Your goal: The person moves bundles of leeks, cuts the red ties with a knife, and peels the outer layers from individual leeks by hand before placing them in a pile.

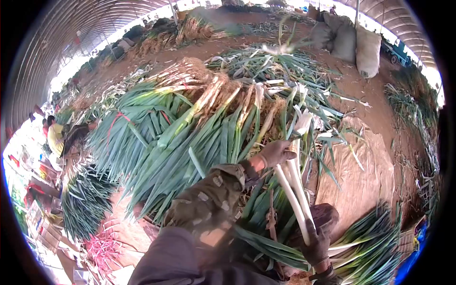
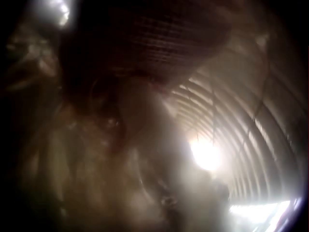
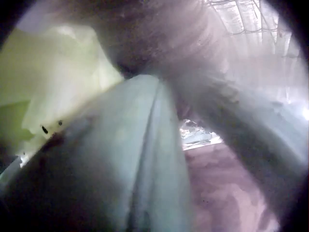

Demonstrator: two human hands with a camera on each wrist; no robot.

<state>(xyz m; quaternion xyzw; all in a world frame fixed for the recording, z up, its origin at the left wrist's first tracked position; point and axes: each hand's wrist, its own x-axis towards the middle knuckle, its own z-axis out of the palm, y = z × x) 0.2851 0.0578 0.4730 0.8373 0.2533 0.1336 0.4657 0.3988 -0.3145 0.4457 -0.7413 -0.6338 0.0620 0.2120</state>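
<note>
Long white leek stalks (image 1: 295,190) slant between the two gloved hands in the head view. My left hand (image 1: 276,153) grips them near their upper ends, below a pale, peeled-looking tip. Lower down, my right hand (image 1: 317,244) is curled round the same stalks, with green leaves beside it. In the right wrist view, a broad green leaf (image 3: 140,145) lies below the dark glove (image 3: 159,34), which hides most of the fingers. The left wrist view is dark and blurred, with the glove (image 2: 145,43) across its top.
A large heap of leeks (image 1: 190,128) lies ahead and to the left. Brown sheeting (image 1: 356,175) covers ground at the right, above more leeks (image 1: 370,247). Pink ties (image 1: 103,246) lie at lower left, near a seated person (image 1: 56,137). Sacks (image 1: 367,51) stand at the back.
</note>
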